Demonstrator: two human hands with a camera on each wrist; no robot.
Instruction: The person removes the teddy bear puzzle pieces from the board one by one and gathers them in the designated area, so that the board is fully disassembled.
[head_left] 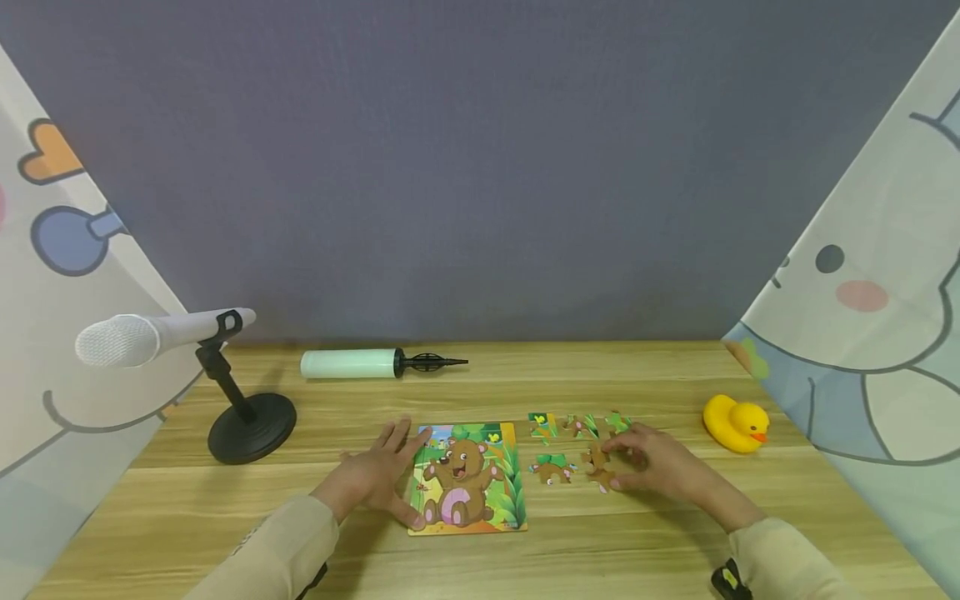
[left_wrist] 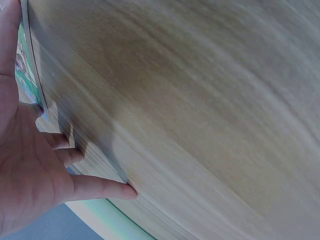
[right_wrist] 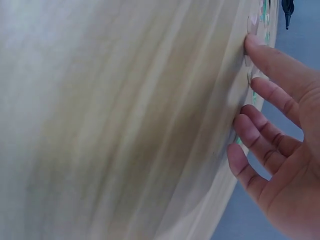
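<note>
A square bear puzzle board (head_left: 465, 475) lies on the table, showing a brown bear among green leaves. My left hand (head_left: 378, 475) rests at its left edge, fingers spread, the thumb over the lower left corner and a fingertip at the upper left. To the right lie several loose puzzle pieces. My right hand (head_left: 656, 467) pinches a brown bear puzzle piece (head_left: 597, 468) between thumb and index finger, low at the tabletop. Its other fingers curve loosely beside a green piece (head_left: 617, 422). Another brown piece (head_left: 553, 471) lies left of the pinched one.
A white microphone (head_left: 150, 335) on a black stand (head_left: 252, 429) stands at the left. A pale green hand pump (head_left: 352, 364) lies along the back of the wooden table (head_left: 600, 550). At the right sits a yellow rubber duck (head_left: 735, 423). A grey panel (head_left: 480, 183) rises behind.
</note>
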